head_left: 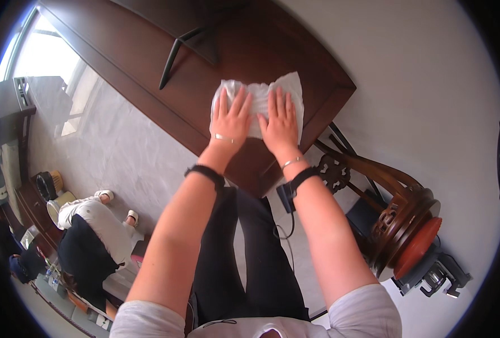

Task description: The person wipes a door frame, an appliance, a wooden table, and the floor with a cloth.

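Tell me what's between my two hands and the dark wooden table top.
A white cloth lies there: both the left hand and right hand press flat on it, and it covers the table beneath them, seen in the head view.

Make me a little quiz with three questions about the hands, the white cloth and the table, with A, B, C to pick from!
1. Where does the white cloth lie?
A. on the dark wooden table
B. on the floor
C. on the chair

2. What colour are the bands on both wrists?
A. red
B. black
C. yellow

3. How are the two hands placed?
A. clenched in fists
B. lifted in the air
C. flat on the cloth, fingers spread

Answers:
1. A, the cloth lies near the table's corner.
2. B, a black band circles each wrist.
3. C, the left hand and right hand press palm-down on it, side by side.
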`<state>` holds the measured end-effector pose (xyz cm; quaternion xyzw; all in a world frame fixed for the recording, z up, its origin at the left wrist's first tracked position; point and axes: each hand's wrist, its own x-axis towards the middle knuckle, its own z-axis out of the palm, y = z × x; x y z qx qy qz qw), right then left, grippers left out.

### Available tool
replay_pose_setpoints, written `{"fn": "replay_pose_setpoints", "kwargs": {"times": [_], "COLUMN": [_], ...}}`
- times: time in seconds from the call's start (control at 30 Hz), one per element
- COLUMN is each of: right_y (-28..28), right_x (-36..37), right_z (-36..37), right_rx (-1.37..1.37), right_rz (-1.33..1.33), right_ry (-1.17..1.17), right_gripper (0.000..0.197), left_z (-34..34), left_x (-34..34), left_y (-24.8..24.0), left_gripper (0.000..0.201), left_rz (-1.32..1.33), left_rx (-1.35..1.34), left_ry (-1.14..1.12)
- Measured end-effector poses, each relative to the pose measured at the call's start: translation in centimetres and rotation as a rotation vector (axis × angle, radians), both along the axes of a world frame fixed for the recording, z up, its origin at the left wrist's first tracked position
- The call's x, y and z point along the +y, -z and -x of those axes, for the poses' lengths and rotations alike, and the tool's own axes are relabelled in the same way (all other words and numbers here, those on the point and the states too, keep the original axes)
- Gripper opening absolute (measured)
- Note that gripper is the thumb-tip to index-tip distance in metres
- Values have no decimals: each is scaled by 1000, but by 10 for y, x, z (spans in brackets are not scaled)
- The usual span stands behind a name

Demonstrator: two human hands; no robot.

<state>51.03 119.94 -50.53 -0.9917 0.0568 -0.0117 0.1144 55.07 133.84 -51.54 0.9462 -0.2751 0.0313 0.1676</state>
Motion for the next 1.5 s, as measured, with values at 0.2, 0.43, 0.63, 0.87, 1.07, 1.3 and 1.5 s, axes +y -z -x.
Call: {"fn": "replay_pose_setpoints", "kwargs": {"times": [0.2, 0.43, 0.63, 0.87, 1.07, 1.3, 1.5], "right_y": [-8, -12, 2, -10, -17, -1, -3], "right_x": [12, -36, -114, -1, -2, 4, 97], "right_z": [37, 33, -78, 81, 85, -56, 35], "right_rx": [11, 60, -224, 182, 182, -187, -12], "right_rz": [-49, -86, 111, -180, -197, -59, -234], "right_ry": [106, 161, 271, 201, 82, 133, 4], "right_gripper": [60, 64, 56, 54, 58, 54, 56], "left_z": [33, 17, -108, 71, 52, -59, 34], "left_x": [-16, -44, -143, -34, 8, -7, 77], "left_y": [-12, -13, 0, -12, -17, -3, -1], "left_gripper": [52, 52, 50, 53, 56, 52, 59], "left_rz": [-71, -130, -46, -164, -162, -84, -158], "left_rx": [93, 93, -106, 195, 209, -14, 145], "left_ry": [-30, 143, 199, 88, 331, 186, -94]}}
